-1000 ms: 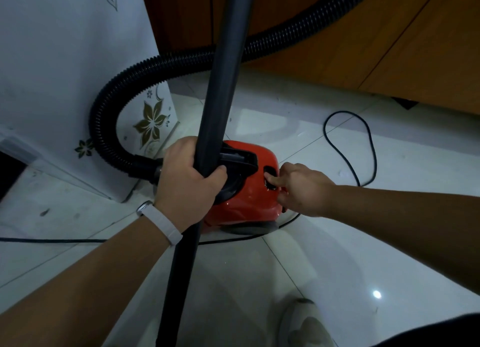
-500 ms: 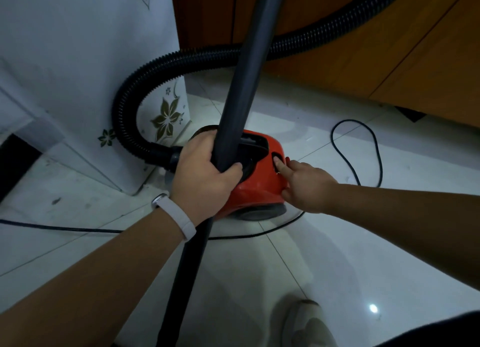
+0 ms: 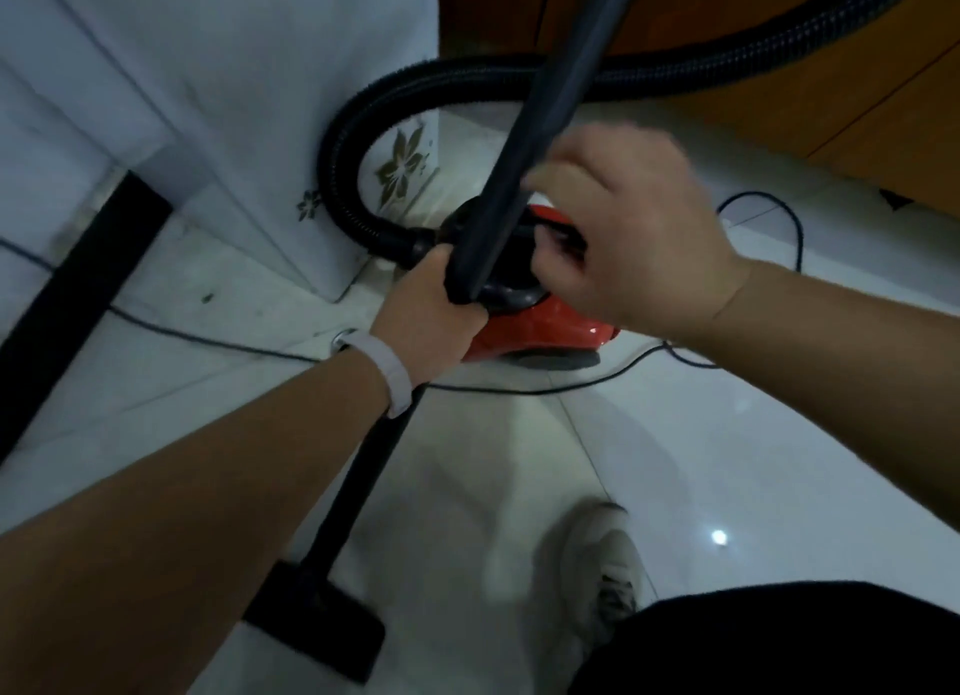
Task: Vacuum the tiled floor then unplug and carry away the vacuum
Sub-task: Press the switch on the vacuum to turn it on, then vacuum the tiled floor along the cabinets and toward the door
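At far left a white panel [image 3: 249, 122] with flower decals stands on the tiled floor [image 3: 727, 434], and a thin black power cord [image 3: 223, 336] trails across the tiles from there, passing under the machine. This suggests the vacuum is plugged in somewhere out of view. The left hand [image 3: 431, 304], with a white wristband [image 3: 387, 369] on its wrist, is wrapped firmly around the wand [image 3: 553, 107] low on the tube, probably to keep the long tube steady and upright. Below that forearm the floor nozzle [image 3: 317, 627] rests flat on the tiles near the person's feet. The corrugated hose [image 3: 340, 148] loops up off the front of the red canister vacuum [image 3: 550, 325], which sits on the floor just beside the panel's corner. The right hand [image 3: 628, 226] hovers above the canister near its black carry handle, with its fingers bent. Motion blur hides whether they grasp anything, so I cannot tell its hold. A pale shoe [image 3: 602, 564] stands below, and a wooden cabinet [image 3: 831, 96] fills the upper right. The unplugging and the carrying-away appear not yet done.
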Demonstrator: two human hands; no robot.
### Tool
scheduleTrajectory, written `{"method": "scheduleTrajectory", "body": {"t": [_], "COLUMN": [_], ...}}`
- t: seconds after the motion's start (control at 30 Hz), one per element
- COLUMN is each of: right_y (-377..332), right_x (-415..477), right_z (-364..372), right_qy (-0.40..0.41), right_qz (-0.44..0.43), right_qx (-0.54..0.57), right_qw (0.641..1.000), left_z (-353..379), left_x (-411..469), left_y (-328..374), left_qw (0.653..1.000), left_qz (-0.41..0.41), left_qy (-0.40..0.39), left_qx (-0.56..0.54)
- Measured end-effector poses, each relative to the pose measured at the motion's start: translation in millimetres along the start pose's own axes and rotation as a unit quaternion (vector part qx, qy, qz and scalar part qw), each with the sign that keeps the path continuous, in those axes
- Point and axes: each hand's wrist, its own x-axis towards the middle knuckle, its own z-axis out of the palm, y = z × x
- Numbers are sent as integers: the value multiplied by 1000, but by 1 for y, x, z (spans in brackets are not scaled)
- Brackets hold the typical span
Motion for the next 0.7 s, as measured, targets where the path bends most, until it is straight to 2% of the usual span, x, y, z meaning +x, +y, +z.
{"method": "scheduleTrajectory", "body": {"t": [0.07, 0.2, 0.27, 0.37, 0.53, 0.6, 0.7], "right_y": [-1, 13, 13, 10, 7, 6, -1], "right_x": [21, 59, 73, 96, 118, 116, 117], "right_z": [-27, -80, -102, -131, -176, -187, -200], "right_qy": [-26, -231, -262, -287, -448, -466, -529], "right_qz": [-7, -76, -125, -147, -142, -149, -101], "right_qx": [-73, -168, -186, -157, -120, -95, -71], "right_qw": [997, 955, 939, 933, 875, 867, 840], "left_z": [-8, -26, -38, -55, -85, -93, -97], "left_x": [-15, -47, -60, -80, -112, -119, -129], "left_y": [13, 38, 51, 71, 95, 103, 119], "left_qw": [999, 991, 987, 982, 966, 963, 961], "left_qz": [-37, -97, -128, -134, -171, -188, -208], "left_qy": [-30, -77, -83, -90, -110, -94, -49], "left_qx": [20, 50, 56, 99, 158, 170, 175]}}
